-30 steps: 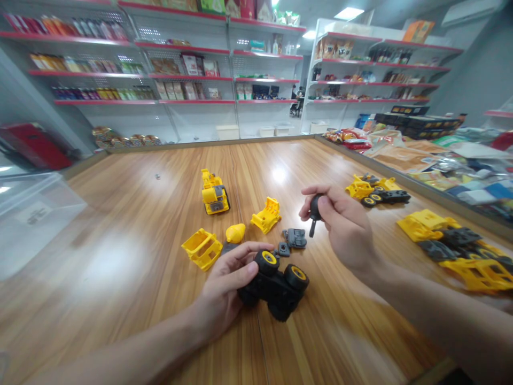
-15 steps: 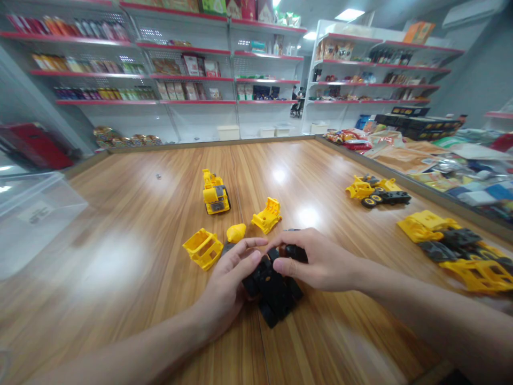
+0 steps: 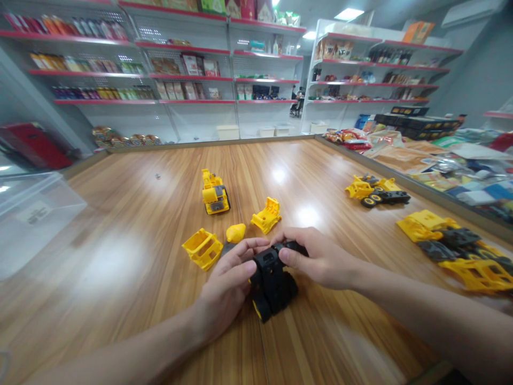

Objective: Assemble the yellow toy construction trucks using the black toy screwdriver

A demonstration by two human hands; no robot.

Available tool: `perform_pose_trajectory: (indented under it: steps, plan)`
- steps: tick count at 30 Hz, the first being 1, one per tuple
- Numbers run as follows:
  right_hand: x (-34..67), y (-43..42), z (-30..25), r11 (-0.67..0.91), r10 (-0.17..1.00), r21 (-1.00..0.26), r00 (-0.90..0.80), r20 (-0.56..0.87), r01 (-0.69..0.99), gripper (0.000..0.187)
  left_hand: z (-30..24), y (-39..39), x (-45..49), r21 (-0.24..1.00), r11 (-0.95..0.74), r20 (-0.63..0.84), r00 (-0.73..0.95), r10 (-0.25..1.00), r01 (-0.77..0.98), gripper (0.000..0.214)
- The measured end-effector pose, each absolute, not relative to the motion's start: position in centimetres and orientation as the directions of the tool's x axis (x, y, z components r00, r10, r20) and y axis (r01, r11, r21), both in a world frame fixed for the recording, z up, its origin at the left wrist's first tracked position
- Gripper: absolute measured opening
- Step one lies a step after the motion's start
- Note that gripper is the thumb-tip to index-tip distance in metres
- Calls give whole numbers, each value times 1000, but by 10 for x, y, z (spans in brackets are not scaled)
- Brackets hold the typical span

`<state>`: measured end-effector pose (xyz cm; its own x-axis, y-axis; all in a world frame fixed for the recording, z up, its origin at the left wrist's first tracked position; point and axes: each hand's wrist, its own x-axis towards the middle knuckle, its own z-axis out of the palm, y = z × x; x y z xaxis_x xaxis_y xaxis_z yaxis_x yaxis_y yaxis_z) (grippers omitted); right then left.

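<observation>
The tabletop (image 3: 120, 214) spreads under the black wheeled chassis (image 3: 276, 286); a clear bin (image 3: 38, 224) stands well left of it. The left hand (image 3: 228, 280) grips the chassis's left side; the right hand (image 3: 316, 259) curls narrow at its far right. Beyond the chassis stands a yellow toy excavator (image 3: 215, 197); left of it lies a yellow frame (image 3: 206, 258). The right fingers hold a dark handle (image 3: 297, 247) against its far end.

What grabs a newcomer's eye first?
Probably the black wheeled chassis, below centre, in the left hand, with the right hand holding a black handle at its far end. Then the yellow toy vehicle beyond the hands, and yellow toy parts near the right edge.
</observation>
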<state>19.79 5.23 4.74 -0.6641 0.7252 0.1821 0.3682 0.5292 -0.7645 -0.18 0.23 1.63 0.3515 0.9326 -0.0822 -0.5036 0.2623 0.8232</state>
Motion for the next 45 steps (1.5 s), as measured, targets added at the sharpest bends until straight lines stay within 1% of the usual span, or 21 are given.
perform_pose_trajectory:
  steps: [2,4,6,8,10,11,13,16,19,23,25,28,31,33,35,37,39,42,44,45]
  plan:
    - [197,52,48,491,748,-812,-631,206,316,26,15,2,0,829,258,-66,371,926,-497,43]
    - [195,52,48,451,771,-846,-601,209,284,27,13,3,2,849,254,-86,352,932,-464,42]
    - [196,54,49,445,806,-839,-548,222,314,28,13,4,3,860,266,-139,301,943,-437,38]
    - [199,60,50,468,851,-773,-454,264,429,28,14,5,3,844,289,-192,249,949,-451,33]
    - [205,68,52,459,887,-653,-352,299,602,25,17,5,2,813,307,-227,215,950,-496,30]
    - [208,72,52,437,899,-580,-318,301,688,24,18,5,1,796,313,-241,202,949,-518,29]
    - [215,79,50,371,926,-461,-284,250,806,23,20,5,-1,768,313,-266,165,950,-559,27]
    - [221,82,42,321,947,-351,-302,111,879,30,19,5,-2,742,300,-295,110,949,-599,21]
    - [222,81,33,345,934,-309,-357,21,886,35,17,6,-1,746,308,-294,123,948,-590,23]
    - [222,79,29,358,928,-300,-373,7,884,32,15,6,1,785,301,-254,162,954,-542,26]
    - [222,80,29,341,933,-293,-359,-8,893,31,14,4,0,824,300,-221,214,951,-480,27]
    - [221,81,30,317,943,-272,-332,-11,909,34,13,-1,-4,915,279,-144,408,902,-293,32]
    - [220,83,28,308,948,-251,-318,-2,918,35,14,-7,-6,986,143,-66,603,795,-81,43]
    - [220,84,26,303,950,-246,-311,7,921,33,16,-9,-5,999,51,-42,649,760,5,45]
    - [220,85,24,302,952,-250,-306,27,920,34,16,-10,-3,999,13,-42,619,785,52,46]
    - [219,85,24,304,953,-253,-297,67,918,40,14,-10,-1,997,22,-60,551,832,74,47]
    - [216,83,29,303,952,-276,-275,138,912,42,12,-9,0,997,40,-67,494,867,66,49]
    - [210,77,40,369,922,-392,-278,270,843,29,8,-7,1,998,60,-63,436,897,21,50]
    - [205,71,47,453,889,-497,-332,316,740,21,7,-5,2,998,57,-57,391,919,11,47]
    - [203,68,49,488,873,-544,-370,318,682,19,6,-5,2,999,43,-46,365,930,17,44]
